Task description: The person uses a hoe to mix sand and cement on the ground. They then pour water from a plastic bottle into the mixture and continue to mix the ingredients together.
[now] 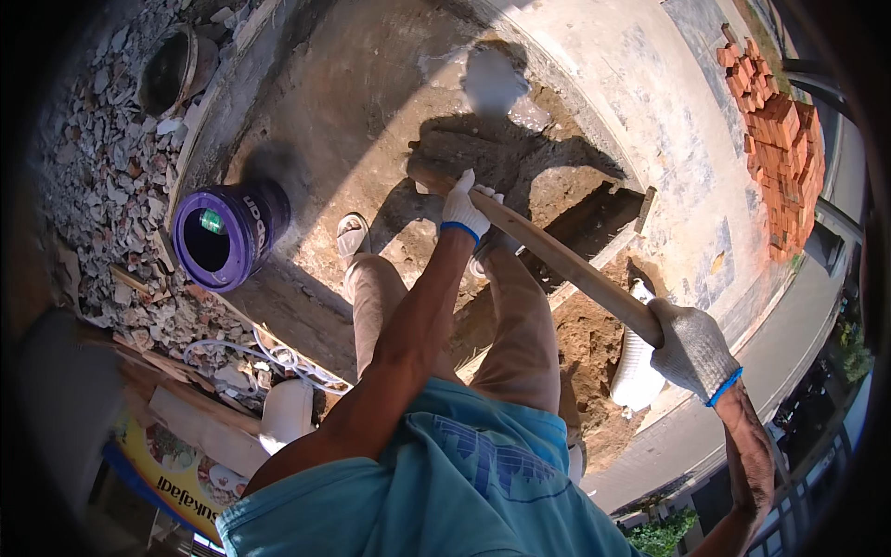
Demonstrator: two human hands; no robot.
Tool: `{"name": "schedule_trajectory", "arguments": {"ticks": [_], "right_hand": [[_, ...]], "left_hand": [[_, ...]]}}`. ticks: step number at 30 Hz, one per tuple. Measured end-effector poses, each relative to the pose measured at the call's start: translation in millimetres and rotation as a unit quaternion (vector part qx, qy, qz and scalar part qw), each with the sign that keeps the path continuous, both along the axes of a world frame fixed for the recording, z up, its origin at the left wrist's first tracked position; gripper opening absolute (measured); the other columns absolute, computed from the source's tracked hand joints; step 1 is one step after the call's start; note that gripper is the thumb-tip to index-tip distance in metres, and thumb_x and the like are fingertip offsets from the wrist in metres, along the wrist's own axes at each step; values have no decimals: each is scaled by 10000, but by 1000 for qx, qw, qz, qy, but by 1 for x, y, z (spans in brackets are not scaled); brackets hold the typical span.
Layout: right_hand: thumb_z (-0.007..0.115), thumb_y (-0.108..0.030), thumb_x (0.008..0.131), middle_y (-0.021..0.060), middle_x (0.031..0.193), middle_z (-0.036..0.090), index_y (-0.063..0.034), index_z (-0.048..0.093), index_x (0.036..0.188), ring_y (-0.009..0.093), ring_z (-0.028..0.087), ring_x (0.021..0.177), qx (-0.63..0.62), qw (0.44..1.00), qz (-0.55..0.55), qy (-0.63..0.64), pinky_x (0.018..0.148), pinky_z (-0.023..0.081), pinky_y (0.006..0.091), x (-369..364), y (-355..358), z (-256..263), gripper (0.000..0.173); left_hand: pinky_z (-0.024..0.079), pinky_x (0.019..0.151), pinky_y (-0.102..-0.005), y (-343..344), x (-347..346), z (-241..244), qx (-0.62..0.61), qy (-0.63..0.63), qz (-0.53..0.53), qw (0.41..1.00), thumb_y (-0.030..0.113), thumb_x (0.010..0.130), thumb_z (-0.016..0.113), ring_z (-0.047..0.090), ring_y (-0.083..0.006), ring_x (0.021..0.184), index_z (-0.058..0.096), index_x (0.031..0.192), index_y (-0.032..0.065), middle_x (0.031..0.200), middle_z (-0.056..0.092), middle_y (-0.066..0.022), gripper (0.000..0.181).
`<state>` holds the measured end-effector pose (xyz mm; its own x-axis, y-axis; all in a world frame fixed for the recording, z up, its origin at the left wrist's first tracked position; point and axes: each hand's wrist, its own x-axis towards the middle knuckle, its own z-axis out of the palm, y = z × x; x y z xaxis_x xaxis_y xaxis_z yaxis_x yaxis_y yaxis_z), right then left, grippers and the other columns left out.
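Note:
A long wooden tool handle (571,268) slants from lower right to upper left in front of me. My right hand (689,348), in a knit work glove with a blue cuff, grips its near end. Farther along, my left hand (470,209), gloved alike, is closed round the shaft. The tool's far end, with a brown head (428,170), lies over wet grey mortar or mud (487,157) in shadow. Its exact kind cannot be told. My sandalled feet stand on the dirty floor close to that pile.
A purple plastic bucket (219,237) lies left, beside a low wall edge and rubble (125,153) holding another bucket (170,69). Right are a dark trench (592,226), a white sack (637,362), soil (592,376) and stacked red bricks (786,153). A pale hose (292,358) coils lower left.

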<state>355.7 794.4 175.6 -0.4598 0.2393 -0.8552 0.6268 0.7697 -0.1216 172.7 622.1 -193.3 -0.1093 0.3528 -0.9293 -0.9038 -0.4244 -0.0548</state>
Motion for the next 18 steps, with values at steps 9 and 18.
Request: {"name": "schedule_trajectory", "arguments": {"ticks": [9, 18], "right_hand": [[636, -20, 693, 169, 884, 673, -70, 640, 976, 384, 667, 885, 116, 971, -104, 179, 758, 536, 470, 202, 37, -122, 287], [631, 32, 689, 128, 845, 639, -102, 648, 928, 359, 634, 834, 141, 937, -209, 240, 743, 510, 443, 268, -4, -227, 275]], "left_hand": [[518, 859, -491, 51, 51, 9, 13, 38, -82, 996, 110, 937, 625, 552, -246, 719, 511, 884, 76, 797, 508, -74, 130], [513, 904, -516, 49, 73, 22, -10, 113, -137, 984, 26, 900, 621, 580, -254, 759, 557, 938, 75, 836, 541, -86, 90]]}}
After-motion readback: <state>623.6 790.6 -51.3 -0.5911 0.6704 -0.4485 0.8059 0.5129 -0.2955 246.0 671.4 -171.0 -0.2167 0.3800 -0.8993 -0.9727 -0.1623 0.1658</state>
